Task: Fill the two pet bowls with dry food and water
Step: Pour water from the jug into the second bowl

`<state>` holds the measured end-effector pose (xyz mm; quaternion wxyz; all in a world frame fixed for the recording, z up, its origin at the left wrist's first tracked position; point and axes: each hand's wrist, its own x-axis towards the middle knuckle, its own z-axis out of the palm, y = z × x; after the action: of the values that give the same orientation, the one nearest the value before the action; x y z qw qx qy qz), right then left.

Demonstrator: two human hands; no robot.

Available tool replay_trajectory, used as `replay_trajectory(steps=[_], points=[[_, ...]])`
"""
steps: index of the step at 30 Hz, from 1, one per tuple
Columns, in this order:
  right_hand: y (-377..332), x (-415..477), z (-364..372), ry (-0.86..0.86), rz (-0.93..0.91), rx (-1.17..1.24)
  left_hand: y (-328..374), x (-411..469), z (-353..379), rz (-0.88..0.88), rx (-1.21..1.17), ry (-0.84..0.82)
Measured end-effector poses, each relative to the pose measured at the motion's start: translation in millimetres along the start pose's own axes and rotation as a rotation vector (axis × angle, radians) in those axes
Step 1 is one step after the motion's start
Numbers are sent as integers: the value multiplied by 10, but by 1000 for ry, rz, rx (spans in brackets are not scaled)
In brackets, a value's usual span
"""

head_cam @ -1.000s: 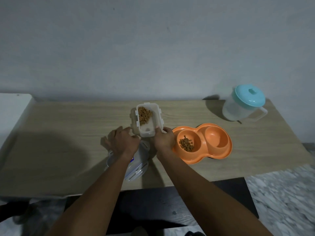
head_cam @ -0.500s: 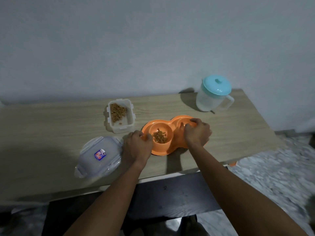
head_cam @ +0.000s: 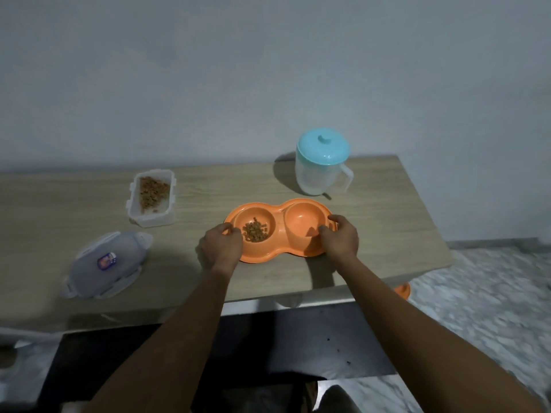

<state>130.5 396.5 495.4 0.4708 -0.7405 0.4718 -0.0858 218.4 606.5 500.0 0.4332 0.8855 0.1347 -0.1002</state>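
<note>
Left hand (head_cam: 222, 244) and right hand (head_cam: 338, 238) each curl over one end of the orange double pet bowl (head_cam: 278, 234), which sits near the desk's (head_cam: 387, 234) front edge, with kibble (head_cam: 255, 232) in its left well. Open food container (head_cam: 152, 201) stands behind-left and its lid (head_cam: 104, 263) lies flat front-left. Teal-lidded pitcher (head_cam: 322, 165) stands behind the bowl, water level hard to tell.

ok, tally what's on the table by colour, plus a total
Orange: 1, the double bowl
Clear plastic: 2, the food container and its loose lid
Clear with a teal top: 1, the jug
Total: 4
</note>
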Motion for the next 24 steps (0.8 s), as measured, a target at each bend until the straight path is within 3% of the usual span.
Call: replay_trajectory(steps=[7,13,24], points=[[-351,424,-447,88,-49,316,62,-89,198,-31,-46,34],[-844,633,-450,-65,9,430,105,-10,198,-71,1,-3],[-692,878,-497,-279,90,550,97,6,198,-95,-41,-17]])
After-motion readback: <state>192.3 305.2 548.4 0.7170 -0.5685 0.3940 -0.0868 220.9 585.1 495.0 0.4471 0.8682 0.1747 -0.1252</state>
